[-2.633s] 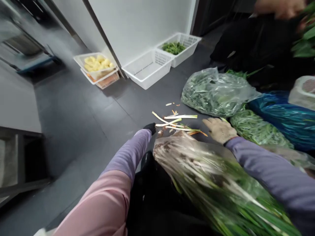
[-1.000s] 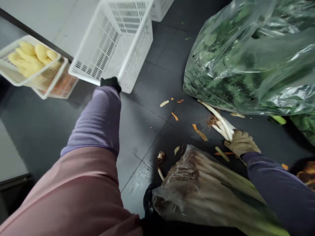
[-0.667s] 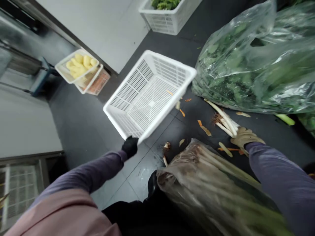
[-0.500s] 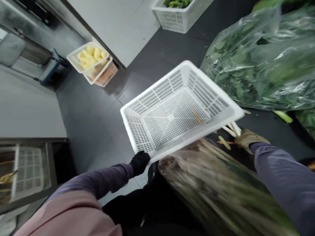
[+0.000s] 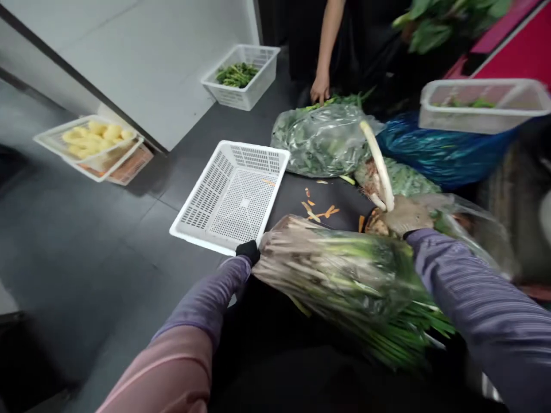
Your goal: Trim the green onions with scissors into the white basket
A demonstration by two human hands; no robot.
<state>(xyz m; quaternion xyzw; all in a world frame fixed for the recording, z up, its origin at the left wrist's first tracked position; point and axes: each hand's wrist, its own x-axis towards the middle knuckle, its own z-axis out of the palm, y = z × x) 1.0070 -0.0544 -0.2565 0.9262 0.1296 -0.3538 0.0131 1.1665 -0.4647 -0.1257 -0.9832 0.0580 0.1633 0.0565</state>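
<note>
My left hand (image 5: pixel 248 250), in a black glove, is closed on the near corner of a white plastic basket (image 5: pixel 198 232). Only an orange strip (image 5: pixel 268 182), like a peel, shows inside the basket. In a beige glove, my right hand (image 5: pixel 407 214) grips a few long white vegetable stalks (image 5: pixel 379 155) that point up and away from me. Between my arms lies a clear bag of green onions (image 5: pixel 331 258), pale ends toward the basket. Orange and pale peelings (image 5: pixel 321 212) are scattered on the dark floor beyond it.
Another person's hand (image 5: pixel 321 88) touches greens behind a bag of leafy vegetables (image 5: pixel 318 140). A basket of greens (image 5: pixel 241 97) stands by the wall, and peeled potatoes (image 5: pixel 94 137) fill a stacked crate at left. At right, a clear tub (image 5: pixel 477 117) rests on a blue bag (image 5: pixel 447 150).
The white basket has come down and to the left in view, with my left hand still on it. My right hand, still gripping the white stalks, has moved away from the basket. The view has shifted right.
</note>
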